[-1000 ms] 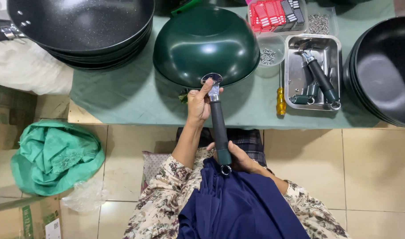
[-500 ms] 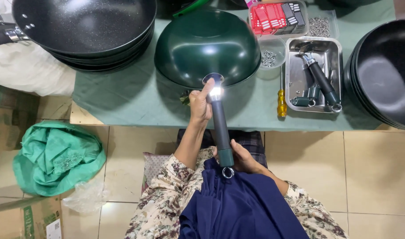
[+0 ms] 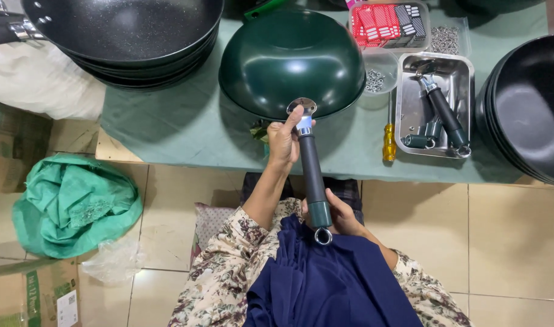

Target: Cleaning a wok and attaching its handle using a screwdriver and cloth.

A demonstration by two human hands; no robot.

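Right at the desk's near edge, the pan handle (image 3: 312, 172) is held between both hands — the left hand (image 3: 283, 140) closed around its metal bracket end, the right hand (image 3: 340, 213) wrapped around the ringed butt. It looks stiff and fairly light, best gripped mid-shaft. The upturned green wok (image 3: 292, 60) sits just beyond — heavier, smooth, probably slippery.

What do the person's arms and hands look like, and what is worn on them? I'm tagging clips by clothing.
Both hands are bare: the left hand and right hand show no gloves, and no rings or watch can be made out. The sleeves are cream fabric with a dark floral print, pushed up the forearms. A navy blue cloth covers the lap.
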